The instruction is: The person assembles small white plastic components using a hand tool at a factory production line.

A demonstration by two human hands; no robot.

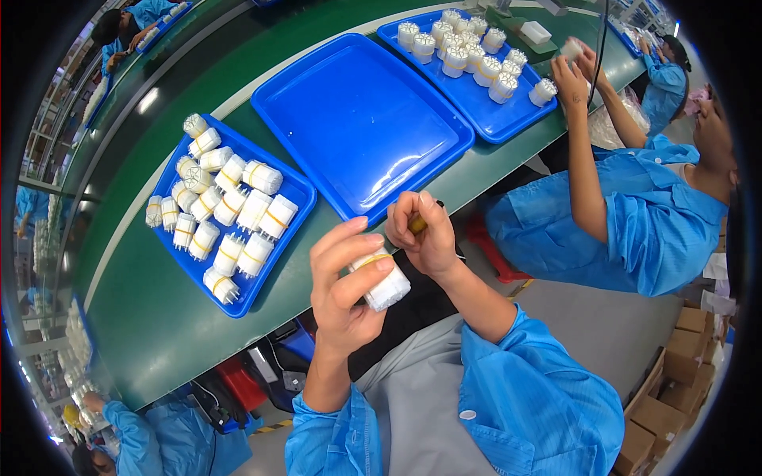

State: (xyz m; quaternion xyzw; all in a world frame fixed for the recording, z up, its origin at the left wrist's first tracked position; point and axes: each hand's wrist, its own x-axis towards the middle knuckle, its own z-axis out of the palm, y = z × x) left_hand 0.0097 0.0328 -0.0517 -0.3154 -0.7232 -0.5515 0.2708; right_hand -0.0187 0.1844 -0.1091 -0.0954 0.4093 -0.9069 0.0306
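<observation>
In my left hand (pixel 337 297) is a white cylindrical part (pixel 389 287) with a yellow band round it, gripped between thumb and fingers and tilted. Close beside it, the curled fingers of my right hand (pixel 436 242) are closed round a small object with a yellow part (pixel 417 224); most of it is hidden, so its kind does not show. A blue tray (pixel 305 194) at the left bears several white cylindrical parts (pixel 230 202) like the held one, many with yellow bands and some with pins at one end. Just beyond my hands lies a large blue tray (pixel 349 103).
A third blue tray (pixel 508 127) with several similar white parts (pixel 474 57) stands at the far right. Beside it a co-worker (pixel 603 214) in blue holds a pale part over the green table (pixel 143 317). Cardboard boxes (pixel 663 412) stand on the floor at right.
</observation>
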